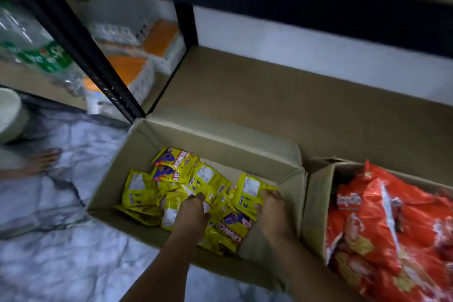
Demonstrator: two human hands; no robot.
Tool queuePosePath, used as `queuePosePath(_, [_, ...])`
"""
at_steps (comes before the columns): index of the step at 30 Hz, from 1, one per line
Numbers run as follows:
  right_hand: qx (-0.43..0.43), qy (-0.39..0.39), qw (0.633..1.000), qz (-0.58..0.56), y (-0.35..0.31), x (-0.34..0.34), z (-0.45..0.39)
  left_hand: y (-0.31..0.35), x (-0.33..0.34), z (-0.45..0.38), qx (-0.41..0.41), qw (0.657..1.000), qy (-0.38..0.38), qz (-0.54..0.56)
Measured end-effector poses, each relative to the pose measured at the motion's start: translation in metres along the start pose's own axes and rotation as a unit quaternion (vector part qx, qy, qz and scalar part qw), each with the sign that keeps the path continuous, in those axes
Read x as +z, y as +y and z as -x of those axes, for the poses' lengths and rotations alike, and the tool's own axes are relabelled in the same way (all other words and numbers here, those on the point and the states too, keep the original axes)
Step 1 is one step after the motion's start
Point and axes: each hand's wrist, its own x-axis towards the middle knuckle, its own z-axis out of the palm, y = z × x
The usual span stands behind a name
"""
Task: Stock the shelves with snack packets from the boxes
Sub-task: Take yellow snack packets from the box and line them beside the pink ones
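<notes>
Presently, item one: open cardboard box (171,137) on the marbled floor (61,265), holding loose yellow snack packets (176,169); left hand (191,216) and right hand (272,211) both reach into it, each grip curled onto packets at its fingertips, further packets lying ahead of and between the two grips. Item two: second box (316,201) just right of the right grip, filled with red snack bags (392,228). Item three: bare lower shelf (269,95) beyond both grips, past the boxes.

Fingertips of both hands (230,213) are buried among yellow packets (186,186) — red packets (392,228) cut off right.
</notes>
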Motion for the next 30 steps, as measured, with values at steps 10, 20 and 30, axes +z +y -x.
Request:
queuePosePath(10, [0.065,0.003,0.997,0.043,0.035,0.079,-0.072,-0.011,0.048,-0.079,-0.045,0.981,0.130,-0.137])
queuePosePath(20, [0.052,-0.048,0.985,0.158,0.027,0.069,-0.066,-0.006,0.041,-0.096,-0.127,0.981,0.110,-0.099])
queuePosePath(30, [0.046,-0.015,0.997,0.068,0.016,0.049,-0.059,-0.015,0.036,-0.090,-0.089,0.959,0.171,0.210])
